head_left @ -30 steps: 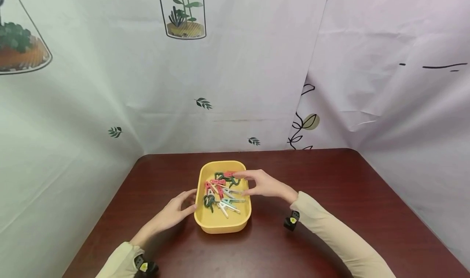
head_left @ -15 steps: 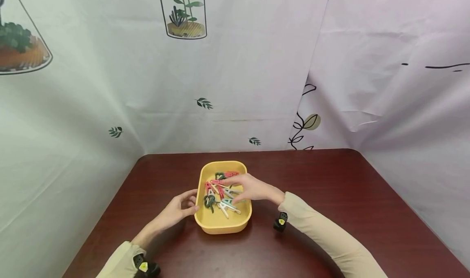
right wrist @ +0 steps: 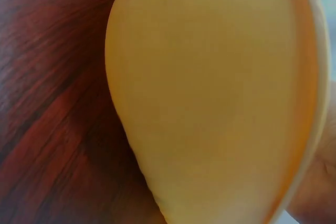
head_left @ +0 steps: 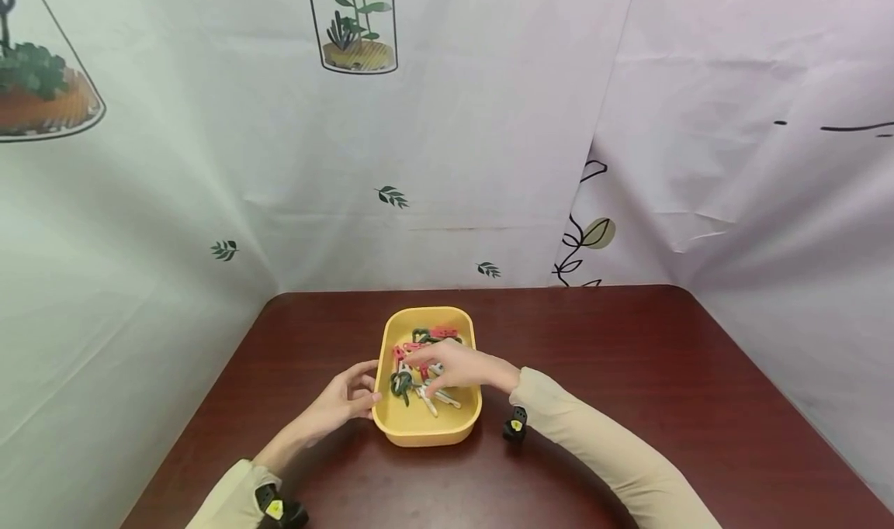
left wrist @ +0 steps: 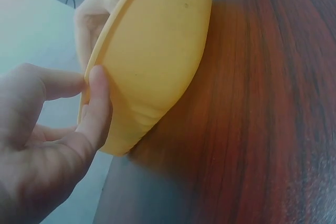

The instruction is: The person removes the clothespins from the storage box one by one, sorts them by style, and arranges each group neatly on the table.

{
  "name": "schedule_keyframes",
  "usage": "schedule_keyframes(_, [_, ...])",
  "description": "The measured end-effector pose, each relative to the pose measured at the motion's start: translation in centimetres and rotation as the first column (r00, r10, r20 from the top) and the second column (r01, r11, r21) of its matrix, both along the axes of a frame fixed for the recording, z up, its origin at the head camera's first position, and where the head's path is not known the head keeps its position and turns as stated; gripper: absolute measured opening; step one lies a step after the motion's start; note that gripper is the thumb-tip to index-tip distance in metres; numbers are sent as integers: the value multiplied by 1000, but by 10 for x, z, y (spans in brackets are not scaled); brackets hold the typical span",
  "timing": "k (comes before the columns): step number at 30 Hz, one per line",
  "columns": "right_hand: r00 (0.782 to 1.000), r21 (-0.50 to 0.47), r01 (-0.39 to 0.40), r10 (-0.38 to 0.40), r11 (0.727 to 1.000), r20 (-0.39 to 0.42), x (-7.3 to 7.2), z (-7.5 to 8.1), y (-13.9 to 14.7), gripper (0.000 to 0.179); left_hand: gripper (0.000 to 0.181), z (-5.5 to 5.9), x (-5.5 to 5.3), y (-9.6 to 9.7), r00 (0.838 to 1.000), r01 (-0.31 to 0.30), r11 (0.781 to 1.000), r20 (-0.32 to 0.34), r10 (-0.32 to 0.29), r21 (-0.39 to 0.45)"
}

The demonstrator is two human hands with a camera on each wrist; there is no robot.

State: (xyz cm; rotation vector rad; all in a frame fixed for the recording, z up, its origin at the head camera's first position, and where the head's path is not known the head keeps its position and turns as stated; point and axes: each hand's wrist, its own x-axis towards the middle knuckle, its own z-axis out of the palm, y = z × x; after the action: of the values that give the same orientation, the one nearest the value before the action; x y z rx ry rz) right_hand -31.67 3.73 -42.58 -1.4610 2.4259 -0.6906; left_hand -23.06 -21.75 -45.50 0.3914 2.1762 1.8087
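Note:
A yellow plastic basin point(head_left: 412, 440) stands on the table, holding a loose pile of clothespins. Among them, dark green clothespins point(head_left: 401, 384) lie at the left, a red clothespin point(head_left: 444, 333) at the far end and white clothespins point(head_left: 427, 402) nearer the front. My left hand point(head_left: 342, 399) grips the basin's left rim; in the left wrist view its fingertips point(left wrist: 98, 80) pinch the edge. My right hand point(head_left: 457, 364) reaches in over the right rim, thumb and forefinger apart above the pile, hiding some pins. The basin's outer wall point(right wrist: 199, 93) blocks the right wrist view of its fingers.
The dark reddish wooden table point(head_left: 573, 343) extends on both sides of the basin. A pale patterned cloth point(head_left: 447, 164) hangs behind and around it. Wrist cameras on black straps point(head_left: 515, 424) sit at both sleeves.
My right hand has moved left and lower, from the basin's right rim to over the middle of the clothespins. The left hand stays at the rim, its thumb slightly further over it.

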Motion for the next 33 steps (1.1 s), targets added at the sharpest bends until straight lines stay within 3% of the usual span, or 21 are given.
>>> schedule_keyframes(13, [993,46,-43,48,998,-104,-1,-12,-19,58,66,-1,-2,0,1000,12,1000,8,-12,9])
schedule_keyframes(22, [997,89,-13,20,996,-75,-4,-10,-28,54,67,-2,-3,0,1000,25,1000,0,-25,16])
schedule_keyframes(33, [993,104,-36,47,994,-110,-5,-11,-33,44,65,-4,-2,-3,1000,18,999,4,-18,27])
